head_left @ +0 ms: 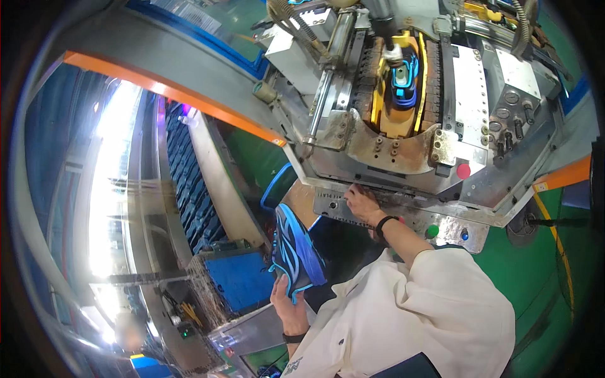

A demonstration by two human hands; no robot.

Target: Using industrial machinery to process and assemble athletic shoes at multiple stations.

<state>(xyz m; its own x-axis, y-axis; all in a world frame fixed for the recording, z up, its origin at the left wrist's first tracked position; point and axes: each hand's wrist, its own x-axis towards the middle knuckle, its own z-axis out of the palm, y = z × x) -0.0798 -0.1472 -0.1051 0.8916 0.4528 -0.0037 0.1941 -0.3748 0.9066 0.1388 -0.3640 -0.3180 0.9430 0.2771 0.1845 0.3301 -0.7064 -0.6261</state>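
My left hand (289,307) is closed around the heel end of a black and blue sports shoe (296,249), held upright with its toe toward the machine and its blue sole facing right. My right hand (362,203) rests on the metal control panel (403,222) at the machine's front edge, fingers loosely bent and partly hidden. Whatever lies under that hand does not show. Another blue and black shoe (405,91) sits in the shoe press (394,148), between yellow side pads, under a metal plunger (392,55).
A green button (432,231) and a blue one (465,234) are on the panel. A red knob (463,171) stands on the machine front. An orange frame bar (170,88) crosses the left. Beyond it runs a dark ridged conveyor (192,183), with a blue box (238,280) at its near end.
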